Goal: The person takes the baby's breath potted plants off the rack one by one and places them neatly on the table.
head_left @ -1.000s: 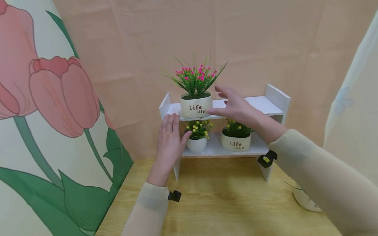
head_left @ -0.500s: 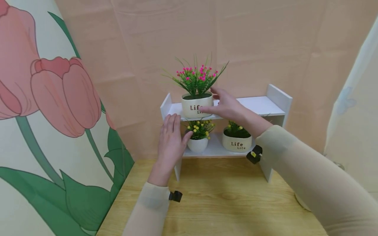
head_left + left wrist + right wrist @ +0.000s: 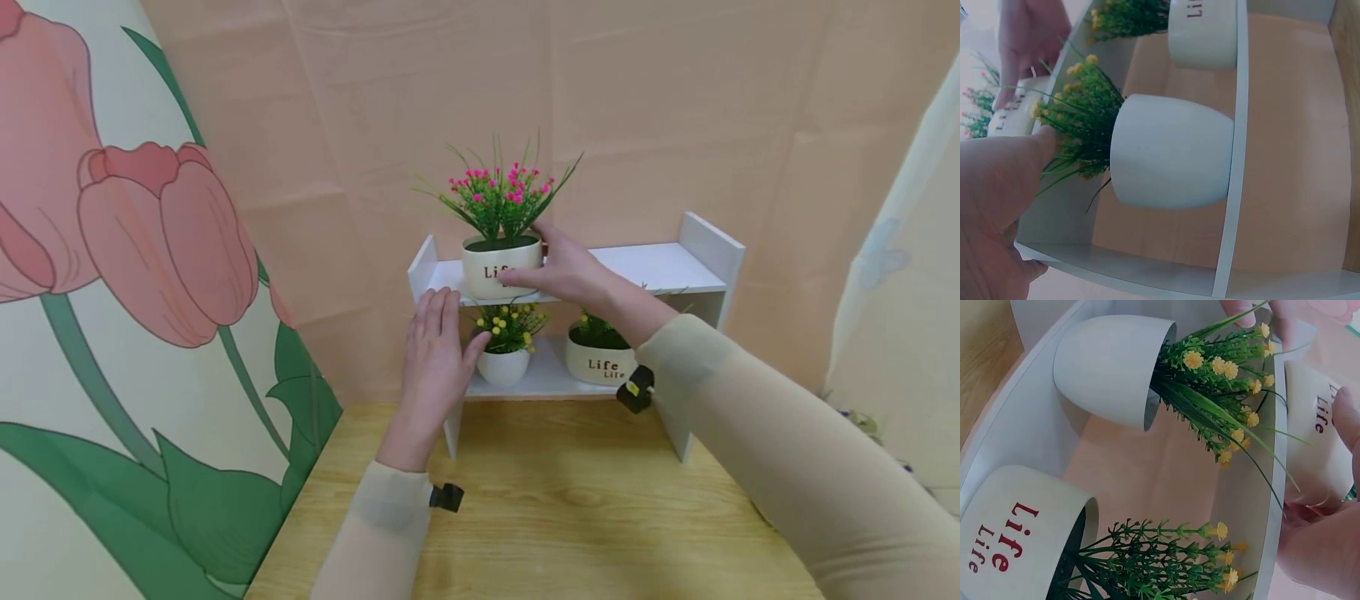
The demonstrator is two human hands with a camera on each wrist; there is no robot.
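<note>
On the upper board of a white two-tier shelf (image 3: 652, 265), an oval cream flowerpot (image 3: 478, 271) with pink flowers stands near the left end, "Life" lettered on its front. My right hand (image 3: 576, 268) grips its right side, thumb across the lettering and fingers behind, partly hidden. My left hand (image 3: 433, 362), fingers straight, rests at the shelf's left front corner. Its thumb reaches toward a round white pot (image 3: 1169, 150) with yellow flowers on the lower board. To that pot's right stands another cream "Life" pot (image 3: 1013, 531) with yellow flowers, partly behind my right wrist in the head view.
The shelf stands on a wooden table (image 3: 555, 508) against a peach cloth backdrop (image 3: 360, 125). A panel printed with large tulips (image 3: 165, 242) rises on the left. Upright end boards (image 3: 712, 246) bound the upper board. A pale curtain (image 3: 892, 333) hangs at right.
My right hand has moved left to the pink-flowered pot, its thumb sliding across the front and its fingers going behind. The left hand has stayed at the shelf corner.
</note>
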